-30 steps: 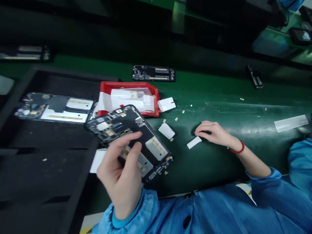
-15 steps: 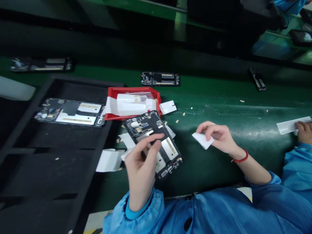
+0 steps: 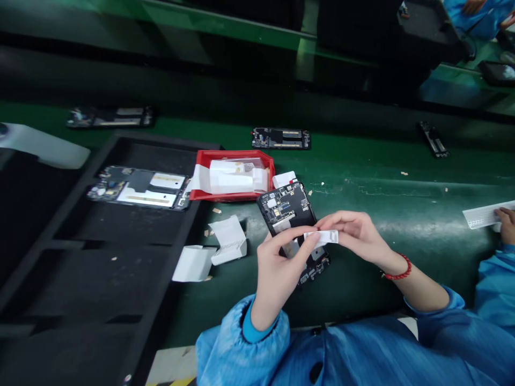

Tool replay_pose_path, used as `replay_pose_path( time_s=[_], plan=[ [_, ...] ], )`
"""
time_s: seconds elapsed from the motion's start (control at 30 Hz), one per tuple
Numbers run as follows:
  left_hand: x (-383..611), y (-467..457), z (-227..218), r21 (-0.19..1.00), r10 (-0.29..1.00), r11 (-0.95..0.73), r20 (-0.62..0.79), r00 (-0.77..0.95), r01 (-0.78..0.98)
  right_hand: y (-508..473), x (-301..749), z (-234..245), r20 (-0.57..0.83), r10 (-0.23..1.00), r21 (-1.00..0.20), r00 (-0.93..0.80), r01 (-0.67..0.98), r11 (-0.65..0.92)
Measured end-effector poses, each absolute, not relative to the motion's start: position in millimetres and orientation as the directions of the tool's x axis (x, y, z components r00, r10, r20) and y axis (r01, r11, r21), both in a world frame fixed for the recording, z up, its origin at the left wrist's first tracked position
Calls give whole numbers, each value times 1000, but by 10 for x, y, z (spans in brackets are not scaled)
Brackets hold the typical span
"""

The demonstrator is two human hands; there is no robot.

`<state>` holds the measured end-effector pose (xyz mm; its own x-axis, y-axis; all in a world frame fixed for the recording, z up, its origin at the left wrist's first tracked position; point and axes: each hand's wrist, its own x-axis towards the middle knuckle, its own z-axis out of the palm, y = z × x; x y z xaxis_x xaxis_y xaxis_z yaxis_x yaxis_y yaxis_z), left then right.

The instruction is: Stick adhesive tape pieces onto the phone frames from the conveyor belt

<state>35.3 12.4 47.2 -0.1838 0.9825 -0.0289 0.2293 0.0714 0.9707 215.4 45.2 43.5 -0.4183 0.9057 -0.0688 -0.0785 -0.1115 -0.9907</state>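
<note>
An opened phone (image 3: 298,203), its circuit board bare, lies tilted under my hands. My left hand (image 3: 284,262) has thumb and forefinger pinched on the left end of a small folded white paper (image 3: 328,237), while its other fingers are hidden, seemingly beneath the phone. From the right, my right hand (image 3: 358,233), with a red bead bracelet at the wrist, grips the same paper, its fingertips partly hidden behind it. Just beyond the phone is a red bin (image 3: 233,197) holding white papers and a clear sheet. Two white paper pieces (image 3: 229,238) lie left of my left hand.
A black compartment tray (image 3: 132,268) fills the left side, with another opened phone (image 3: 140,187) in it. More opened phones (image 3: 281,138) lie along the back of the green bench (image 3: 382,193). At the right edge a co-worker's hand (image 3: 507,222) holds a white sheet (image 3: 480,215).
My left hand and the phone have moved right, toward my right hand. Both hands now meet at the white paper, which only my right hand held before. The view has shifted slightly left.
</note>
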Motion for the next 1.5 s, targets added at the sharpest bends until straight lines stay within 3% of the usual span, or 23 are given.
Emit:
replay_pose_path(
  time_s=[0.17,0.37,0.6,0.83,1.07,1.3,1.5],
  plan=[
    [357,123,518,973,980,87,-45,-192,213,447,2171,624,174,913,-947,-369,191,258],
    [344,101,537,977,984,37,1,-179,208,433,2113,634,241,913,-900,-328,277,337],
    [350,54,524,941,970,-84,152,-187,328,470,2194,723,450,751,-577,-483,484,658],
    [389,46,446,905,957,-206,266,-117,373,542,2282,887,320,632,-349,-706,532,771],
    [400,51,424,911,960,-187,249,-129,369,506,2241,894,403,509,-66,-761,530,845],
    [415,59,412,929,969,-155,210,-133,337,469,2272,763,511,450,-27,-732,510,860],
    [418,55,419,941,974,-124,176,-142,316,500,2289,698,488,478,-61,-731,517,854]
  ],
)
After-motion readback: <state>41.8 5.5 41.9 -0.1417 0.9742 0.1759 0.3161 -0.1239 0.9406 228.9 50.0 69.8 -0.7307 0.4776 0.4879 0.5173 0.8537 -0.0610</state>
